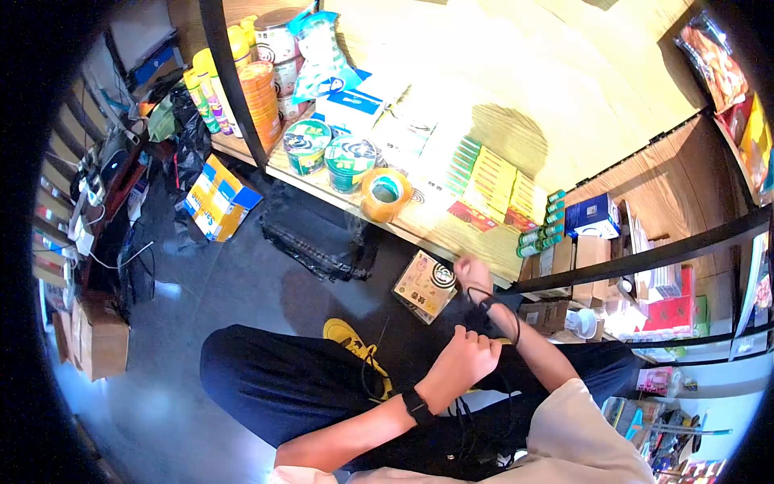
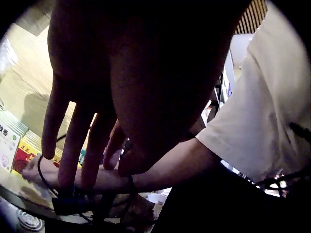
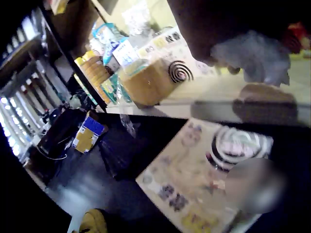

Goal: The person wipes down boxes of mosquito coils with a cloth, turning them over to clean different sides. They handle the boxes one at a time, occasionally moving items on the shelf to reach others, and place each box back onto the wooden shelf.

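Observation:
My right hand [image 1: 474,273], in a loose fist with a black cord at its wrist, is near the shelf's front edge. A crumpled whitish wad [image 3: 255,57] sticks out from its fingers in the right wrist view; its kind cannot be told. Below and left of this hand is a cardboard box with a printed black spiral [image 1: 425,284]. My left hand [image 1: 463,359], black band on its wrist, hovers nearer my body, over my lap. In the left wrist view its fingers [image 2: 73,145] hang long and loose, overlapping the right forearm; nothing shows in them.
Along the shelf edge [image 1: 439,246] stand a roll of packing tape [image 1: 384,194], green-lidded tubs [image 1: 351,161] and yellow boxes [image 1: 492,181]. A black plastic bag [image 1: 314,242] and a yellow-blue carton [image 1: 219,198] lie on the floor. A black shelf post [image 1: 232,85] rises at the left.

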The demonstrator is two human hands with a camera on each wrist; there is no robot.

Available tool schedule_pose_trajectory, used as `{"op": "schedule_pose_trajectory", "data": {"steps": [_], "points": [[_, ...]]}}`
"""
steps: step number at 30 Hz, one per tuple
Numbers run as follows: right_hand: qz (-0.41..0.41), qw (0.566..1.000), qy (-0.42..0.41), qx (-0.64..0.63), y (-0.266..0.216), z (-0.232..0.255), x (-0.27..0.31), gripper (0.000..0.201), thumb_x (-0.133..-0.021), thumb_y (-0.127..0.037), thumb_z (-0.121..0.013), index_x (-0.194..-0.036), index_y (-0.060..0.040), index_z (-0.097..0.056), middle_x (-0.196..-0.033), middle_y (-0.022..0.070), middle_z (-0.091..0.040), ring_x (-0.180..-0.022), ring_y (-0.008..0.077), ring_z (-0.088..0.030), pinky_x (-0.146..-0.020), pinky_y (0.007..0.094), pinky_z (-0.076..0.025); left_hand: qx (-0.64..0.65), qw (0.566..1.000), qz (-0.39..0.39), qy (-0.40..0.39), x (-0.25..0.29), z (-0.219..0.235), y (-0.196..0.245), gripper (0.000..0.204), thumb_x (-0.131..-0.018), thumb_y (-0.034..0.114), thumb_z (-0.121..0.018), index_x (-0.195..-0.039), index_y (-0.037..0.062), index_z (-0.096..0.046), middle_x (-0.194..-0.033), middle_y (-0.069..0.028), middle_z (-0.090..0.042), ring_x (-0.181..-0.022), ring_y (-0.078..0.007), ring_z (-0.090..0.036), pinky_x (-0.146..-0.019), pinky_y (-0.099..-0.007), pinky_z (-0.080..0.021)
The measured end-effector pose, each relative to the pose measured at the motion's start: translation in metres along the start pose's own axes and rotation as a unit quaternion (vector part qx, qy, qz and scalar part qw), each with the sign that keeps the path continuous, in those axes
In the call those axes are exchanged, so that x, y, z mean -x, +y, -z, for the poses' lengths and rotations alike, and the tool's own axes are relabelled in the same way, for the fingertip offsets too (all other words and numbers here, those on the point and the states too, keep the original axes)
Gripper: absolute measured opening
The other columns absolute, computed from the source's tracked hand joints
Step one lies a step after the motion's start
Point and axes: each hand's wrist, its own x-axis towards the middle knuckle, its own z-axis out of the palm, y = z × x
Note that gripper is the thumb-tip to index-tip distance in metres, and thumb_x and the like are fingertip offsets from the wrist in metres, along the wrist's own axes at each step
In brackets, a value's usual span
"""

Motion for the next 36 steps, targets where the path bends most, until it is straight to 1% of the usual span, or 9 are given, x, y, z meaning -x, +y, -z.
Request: {"op": "schedule_pose_trajectory", "data": {"steps": [2,3,5,9,13,18,20,27,36], "points": [[0.112,0.992,0.045,-0.022,-0.027,0.022,-0.028,0.027,-0.089,-0.030,-0.068,-0.106,-0.0085,-0.066,-0.107,0.0194,-0.068,-0.101,0.0417,-0.066,-0.083,0.0517,-0.054,0.003,1.000,0.001,0.000,-0.002,0.012,-0.004,0.011,-0.080,0.012,-0.065,-0.089,0.0084,-0.060,-0.077,-0.0044,-0.066,-0.074,-0.0200,-0.067,-0.069,-0.0337,-0.047],[0.292,0.937,0.187,-0.040,-0.028,0.015,-0.052,0.033,-0.088,-0.028,-0.069,-0.114,-0.0078,-0.062,-0.119,0.0201,-0.063,-0.106,0.0425,-0.063,-0.086,0.0521,-0.053,0.002,1.000,0.000,-0.001,-0.003,0.015,-0.006,0.011,-0.080,0.012,-0.065,-0.089,0.0084,-0.060,-0.077,-0.0044,-0.066,-0.074,-0.0200,-0.067,-0.069,-0.0337,-0.047],[0.278,0.944,0.180,0.001,-0.064,0.032,-0.072,0.068,-0.086,-0.020,-0.070,-0.146,-0.0055,-0.044,-0.149,0.0208,-0.045,-0.105,0.0404,-0.066,-0.084,0.0498,-0.056,-0.002,1.000,0.010,-0.008,-0.004,0.020,-0.008,0.012,-0.080,0.012,-0.066,-0.090,0.0075,-0.060,-0.077,-0.0049,-0.066,-0.075,-0.0205,-0.067,-0.069,-0.0337,-0.048],[0.263,0.956,0.114,0.068,-0.108,0.042,-0.087,0.087,-0.085,-0.020,-0.068,-0.157,0.0019,-0.024,-0.166,0.0218,-0.023,-0.088,0.0374,-0.072,-0.074,0.0460,-0.060,-0.018,1.000,0.023,-0.004,-0.004,0.017,-0.016,0.015,-0.079,0.012,-0.067,-0.091,0.0068,-0.060,-0.079,-0.0057,-0.067,-0.076,-0.0211,-0.067,-0.070,-0.0341,-0.049],[0.220,0.960,0.121,0.127,-0.105,0.015,-0.081,0.088,-0.081,-0.014,-0.065,-0.157,0.0031,-0.024,-0.165,0.0220,-0.025,-0.076,0.0361,-0.072,-0.062,0.0462,-0.060,-0.009,0.999,0.043,-0.018,-0.002,0.014,-0.017,0.015,-0.079,0.012,-0.067,-0.092,0.0066,-0.060,-0.081,-0.0066,-0.068,-0.078,-0.0215,-0.068,-0.071,-0.0347,-0.051],[0.183,0.964,0.095,0.169,-0.095,0.016,-0.081,0.083,-0.081,-0.014,-0.070,-0.155,-0.0040,-0.033,-0.162,0.0158,-0.034,-0.089,0.0344,-0.072,-0.072,0.0445,-0.061,-0.001,0.999,0.040,-0.027,0.001,0.014,-0.019,0.014,-0.080,0.012,-0.066,-0.092,0.0070,-0.061,-0.081,-0.0064,-0.069,-0.078,-0.0220,-0.069,-0.072,-0.0353,-0.051],[0.262,0.950,0.144,0.096,-0.089,0.020,-0.087,0.069,-0.084,-0.015,-0.069,-0.146,-0.0056,-0.042,-0.151,0.0162,-0.045,-0.091,0.0343,-0.072,-0.073,0.0449,-0.060,-0.005,0.999,0.040,-0.030,0.002,0.011,-0.019,0.013,-0.080,0.012,-0.066,-0.091,0.0071,-0.061,-0.080,-0.0065,-0.069,-0.077,-0.0219,-0.069,-0.072,-0.0346,-0.051],[0.241,0.959,0.104,0.107,-0.093,0.039,-0.121,0.035,-0.084,-0.018,-0.074,-0.113,-0.0066,-0.059,-0.107,0.0131,-0.066,-0.088,0.0349,-0.071,-0.072,0.0476,-0.057,-0.012,0.999,0.038,-0.006,0.002,0.008,-0.018,0.009,-0.082,0.013,-0.064,-0.089,0.0076,-0.061,-0.078,-0.0059,-0.068,-0.074,-0.0205,-0.068,-0.070,-0.0343,-0.050],[0.191,0.971,0.071,0.121,-0.086,0.049,-0.130,0.036,-0.085,-0.025,-0.077,-0.116,-0.0104,-0.068,-0.097,0.0170,-0.074,-0.089,0.0374,-0.071,-0.076,0.0473,-0.055,-0.016,0.998,0.055,-0.008,0.002,0.009,-0.022,0.008,-0.082,0.011,-0.065,-0.088,0.0075,-0.062,-0.076,-0.0053,-0.068,-0.072,-0.0201,-0.067,-0.070,-0.0342,-0.050]]}}
